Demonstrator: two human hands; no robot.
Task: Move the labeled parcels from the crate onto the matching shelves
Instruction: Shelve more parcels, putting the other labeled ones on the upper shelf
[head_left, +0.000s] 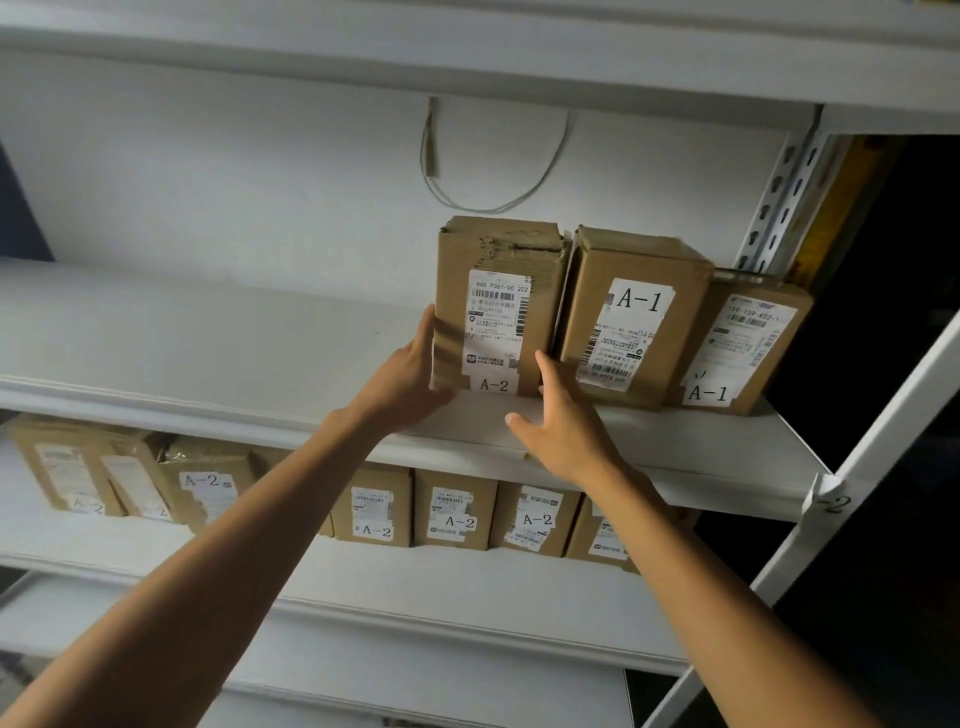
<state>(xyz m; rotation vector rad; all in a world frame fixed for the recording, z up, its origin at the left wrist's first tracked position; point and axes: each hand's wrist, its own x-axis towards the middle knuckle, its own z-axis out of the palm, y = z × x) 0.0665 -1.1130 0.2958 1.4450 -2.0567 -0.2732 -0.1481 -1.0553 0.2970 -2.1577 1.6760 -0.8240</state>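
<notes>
Three cardboard parcels stand upright in a row on the upper shelf (208, 332): an A-2 parcel (496, 306) on the left, and two marked A-1, the middle parcel (631, 322) just right of the A-2 parcel and the end parcel (737, 348) beyond that, by the slotted post (779, 197). Both hands are at the A-2 parcel: the left hand (410, 374) lies flat with straight fingers against its left side, and the right hand (563, 421) has fingers spread and nearly straight at its lower right corner, the thumb free; whether it truly touches cannot be told. Neither hand curls round the box. Below the A-2 parcel, the lower shelf (467, 582) carries a row of at least seven parcels (454, 514), five of them showing readable A-2 labels, the leftmost ones blurred. A thin looped wire (493, 171) hangs on the white back wall above the A-2 parcel. The shelving is white metal; a tag reading "-2" (831, 501) sits on the frame, lower right of the A-2 parcel, with darkness beyond
</notes>
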